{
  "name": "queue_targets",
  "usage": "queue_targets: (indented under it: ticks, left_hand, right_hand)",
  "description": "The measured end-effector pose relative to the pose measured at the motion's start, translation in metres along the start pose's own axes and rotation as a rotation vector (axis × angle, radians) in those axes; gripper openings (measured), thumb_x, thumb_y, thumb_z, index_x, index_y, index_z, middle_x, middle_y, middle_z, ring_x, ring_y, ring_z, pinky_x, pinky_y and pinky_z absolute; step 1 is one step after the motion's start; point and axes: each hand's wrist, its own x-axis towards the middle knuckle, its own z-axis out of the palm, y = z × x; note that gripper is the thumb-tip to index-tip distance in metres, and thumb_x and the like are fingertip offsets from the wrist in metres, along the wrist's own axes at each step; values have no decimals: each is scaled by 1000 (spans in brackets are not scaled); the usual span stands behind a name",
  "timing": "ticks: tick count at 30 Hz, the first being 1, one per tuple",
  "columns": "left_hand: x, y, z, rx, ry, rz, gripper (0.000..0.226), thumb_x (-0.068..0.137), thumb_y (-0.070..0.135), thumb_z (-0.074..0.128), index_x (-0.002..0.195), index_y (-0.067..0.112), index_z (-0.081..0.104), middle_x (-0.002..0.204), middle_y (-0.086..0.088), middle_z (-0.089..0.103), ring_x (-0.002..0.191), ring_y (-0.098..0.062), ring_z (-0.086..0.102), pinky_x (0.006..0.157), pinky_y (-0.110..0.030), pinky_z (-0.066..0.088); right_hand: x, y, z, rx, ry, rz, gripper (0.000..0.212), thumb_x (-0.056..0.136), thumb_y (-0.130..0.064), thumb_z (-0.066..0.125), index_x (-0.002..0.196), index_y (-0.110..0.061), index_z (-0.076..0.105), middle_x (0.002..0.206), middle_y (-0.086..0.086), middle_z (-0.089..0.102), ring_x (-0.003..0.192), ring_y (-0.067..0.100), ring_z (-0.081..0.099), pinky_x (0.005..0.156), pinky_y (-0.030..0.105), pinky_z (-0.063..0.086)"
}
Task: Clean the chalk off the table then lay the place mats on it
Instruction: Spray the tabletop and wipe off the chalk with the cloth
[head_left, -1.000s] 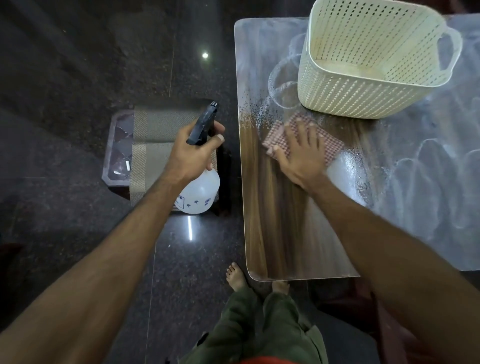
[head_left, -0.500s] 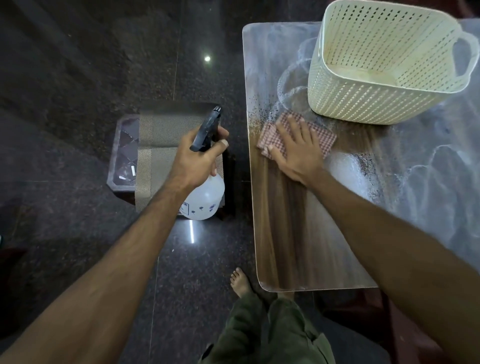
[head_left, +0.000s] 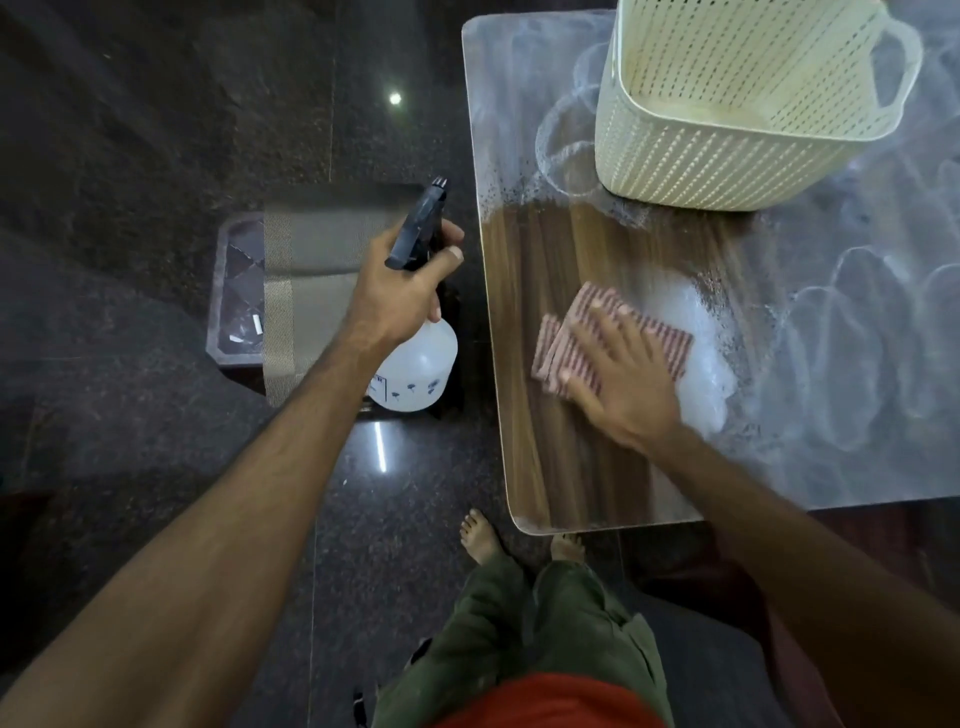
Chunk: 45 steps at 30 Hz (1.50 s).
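Cloth (head_left: 613, 338) drawn back toward the near edge, away from the basket (head_left: 727, 119), under the flat right hand (head_left: 623, 384).
Table (head_left: 561, 467): bare wood grain left of that hand, wet foam and chalk loops (head_left: 857, 353) to its right. Left hand (head_left: 400, 296) grips the spray bottle (head_left: 415, 364) over dark stone floor (head_left: 130, 156); place mats (head_left: 311, 280) lie on a stool (head_left: 234, 291) beyond it.

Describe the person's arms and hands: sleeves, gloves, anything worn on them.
Both forearms are bare as far as the frame shows; no sleeves come into view. The left hand and right hand wear no gloves. No watch, ring or bracelet is visible, though the right hand is motion-blurred.
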Motion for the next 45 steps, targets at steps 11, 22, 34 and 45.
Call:
queue_targets:
  ticks: [11, 22, 34, 45]
  left_hand:
    - [-14, 6, 31, -23, -74, -8, 20, 89, 16, 61, 104, 3, 62, 104, -28, 62, 36, -15, 48, 49, -28, 46]
    - [-14, 20, 56, 8, -121, 13, 10, 91, 11, 62, 100, 6, 63, 95, -15, 61, 38, -16, 47, 45, -24, 44]
    - [8, 58, 134, -13, -178, 56, 12, 87, 17, 66, 97, 10, 66, 98, -26, 64, 36, -17, 49, 47, -24, 44]
    - [8, 66, 202, 13, -215, 52, 5, 91, 6, 63, 96, 7, 63, 98, -16, 62, 32, -13, 44, 42, -23, 43]
  right_hand:
    - [-79, -84, 28, 35, -26, -163, 73, 97, -66, 22, 158, -27, 14, 166, 5, 2, 153, 29, 2, 121, 55, 10]
    - [-61, 55, 1, 48, 17, 291, 75, 94, -70, 14, 158, -32, 8, 167, 4, -1, 153, 27, -2, 121, 51, -2]
    - [-143, 55, 27, 25, -46, 101, 71, 95, -72, 18, 156, -37, 4, 166, 1, -3, 153, 27, 0, 122, 51, -2]
    - [-87, 89, 4, 68, 45, 198, 71, 98, -65, 20, 158, -29, 11, 166, 5, 0, 152, 30, -4, 122, 52, -1]
